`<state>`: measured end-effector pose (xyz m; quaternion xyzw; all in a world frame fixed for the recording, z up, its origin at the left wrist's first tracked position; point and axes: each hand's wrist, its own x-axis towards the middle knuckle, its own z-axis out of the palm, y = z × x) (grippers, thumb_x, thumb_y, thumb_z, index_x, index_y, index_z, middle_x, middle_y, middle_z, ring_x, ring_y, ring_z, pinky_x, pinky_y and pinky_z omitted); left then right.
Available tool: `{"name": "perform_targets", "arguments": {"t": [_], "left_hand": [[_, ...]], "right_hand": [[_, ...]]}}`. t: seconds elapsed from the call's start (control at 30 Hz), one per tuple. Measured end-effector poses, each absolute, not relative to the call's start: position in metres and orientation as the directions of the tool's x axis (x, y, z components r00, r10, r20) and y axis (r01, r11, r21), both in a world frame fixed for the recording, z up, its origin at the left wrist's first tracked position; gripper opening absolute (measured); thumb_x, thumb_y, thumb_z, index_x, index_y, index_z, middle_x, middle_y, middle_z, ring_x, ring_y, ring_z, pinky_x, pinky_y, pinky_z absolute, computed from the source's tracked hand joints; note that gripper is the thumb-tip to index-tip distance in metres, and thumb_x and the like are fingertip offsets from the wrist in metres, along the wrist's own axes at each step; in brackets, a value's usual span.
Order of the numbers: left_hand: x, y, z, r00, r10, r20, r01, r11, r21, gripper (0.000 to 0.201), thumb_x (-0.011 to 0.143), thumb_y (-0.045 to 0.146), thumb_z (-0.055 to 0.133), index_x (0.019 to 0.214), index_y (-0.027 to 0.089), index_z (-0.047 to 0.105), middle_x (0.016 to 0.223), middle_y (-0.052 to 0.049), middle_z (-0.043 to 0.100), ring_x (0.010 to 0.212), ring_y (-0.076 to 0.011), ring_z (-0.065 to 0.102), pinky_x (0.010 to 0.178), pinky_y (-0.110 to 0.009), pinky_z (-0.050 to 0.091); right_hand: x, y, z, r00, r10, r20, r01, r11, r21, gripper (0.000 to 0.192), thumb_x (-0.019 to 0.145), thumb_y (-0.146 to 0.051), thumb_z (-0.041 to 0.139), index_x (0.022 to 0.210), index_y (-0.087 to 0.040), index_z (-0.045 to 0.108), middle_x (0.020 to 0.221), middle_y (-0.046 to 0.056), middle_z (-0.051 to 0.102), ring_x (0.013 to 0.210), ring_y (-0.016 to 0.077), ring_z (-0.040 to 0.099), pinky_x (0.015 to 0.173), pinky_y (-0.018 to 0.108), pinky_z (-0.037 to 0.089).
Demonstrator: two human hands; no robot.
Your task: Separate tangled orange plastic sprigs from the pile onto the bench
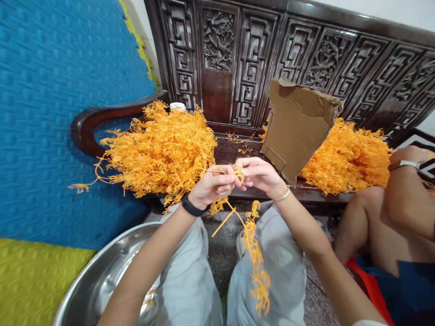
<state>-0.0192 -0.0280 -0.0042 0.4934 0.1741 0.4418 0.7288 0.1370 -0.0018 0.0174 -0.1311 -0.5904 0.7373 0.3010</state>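
Observation:
My left hand (211, 188) and my right hand (260, 175) meet above my knees, both pinching thin orange plastic sprigs (239, 172). Stems stick out below my left hand, and a long orange strand (255, 253) hangs down between my legs. A big heap of the same orange sprigs (159, 151) lies on the dark wooden bench just left of my left hand. A second orange heap (345, 158) lies on the bench to the right, partly behind a torn piece of brown cardboard (297, 127).
A steel basin (98, 276) sits on the floor by my left knee. The carved bench back (288, 59) rises behind. Blue and yellow foam mats (44, 113) stand at the left. Another person's knee and arm (390, 213) are at the right.

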Motion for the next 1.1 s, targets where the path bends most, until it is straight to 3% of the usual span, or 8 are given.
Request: {"name": "perform_targets", "arguments": {"t": [0.27, 0.6, 0.73, 0.93, 1.1], "left_hand": [[-0.02, -0.026, -0.005, 0.539, 0.811, 0.227, -0.504, 0.095, 0.859, 0.019, 0.057, 0.031, 0.071, 0.053, 0.015, 0.063, 0.029, 0.008, 0.027, 0.027, 0.0001, 0.017, 0.031, -0.014, 0.013], [-0.029, -0.031, -0.003, 0.548, 0.789, 0.277, -0.435, -0.013, 0.9, 0.022, 0.053, 0.034, 0.073, 0.05, 0.015, 0.064, 0.037, 0.0, 0.052, 0.026, -0.0006, 0.022, 0.03, -0.019, 0.02], [-0.032, -0.026, -0.007, 0.564, 0.76, 0.323, -0.433, -0.06, 0.899, 0.022, 0.053, 0.035, 0.073, 0.05, 0.015, 0.066, 0.037, -0.001, 0.053, 0.026, -0.0029, 0.027, 0.029, -0.019, 0.02], [-0.042, -0.022, -0.014, 0.541, 0.753, 0.375, -0.359, -0.197, 0.912, 0.028, 0.054, 0.04, 0.073, 0.047, 0.014, 0.063, 0.034, -0.002, 0.05, 0.032, -0.0102, 0.043, 0.035, -0.023, 0.034], [-0.05, -0.018, -0.018, 0.6, 0.722, 0.344, -0.326, -0.172, 0.93, 0.025, 0.051, 0.041, 0.071, 0.046, 0.017, 0.064, 0.036, -0.004, 0.053, 0.033, -0.0115, 0.043, 0.035, -0.025, 0.034]], "right_hand": [[0.129, -0.002, 0.011, -0.772, 0.607, 0.19, -0.346, -0.151, -0.926, 0.018, 0.066, -0.026, 0.064, 0.066, -0.013, 0.051, 0.053, -0.002, 0.051, 0.043, 0.0043, 0.033, 0.045, 0.02, 0.034], [0.123, -0.01, 0.009, -0.813, 0.555, 0.175, -0.338, -0.205, -0.919, 0.021, 0.063, -0.027, 0.069, 0.065, -0.013, 0.053, 0.055, -0.002, 0.054, 0.043, 0.0048, 0.038, 0.049, 0.021, 0.038], [0.12, -0.009, 0.006, -0.827, 0.532, 0.181, -0.345, -0.225, -0.911, 0.022, 0.063, -0.028, 0.071, 0.066, -0.013, 0.055, 0.056, -0.001, 0.057, 0.043, 0.0053, 0.04, 0.048, 0.021, 0.038], [0.115, -0.011, 0.002, -0.835, 0.506, 0.216, -0.388, -0.262, -0.884, 0.017, 0.066, -0.023, 0.07, 0.067, -0.01, 0.058, 0.057, 0.001, 0.06, 0.045, 0.0052, 0.046, 0.045, 0.018, 0.033], [0.111, -0.012, 0.002, -0.849, 0.495, 0.186, -0.358, -0.28, -0.891, 0.018, 0.065, -0.024, 0.07, 0.068, -0.011, 0.059, 0.061, 0.003, 0.059, 0.056, 0.0109, 0.056, 0.053, 0.022, 0.039]]}}
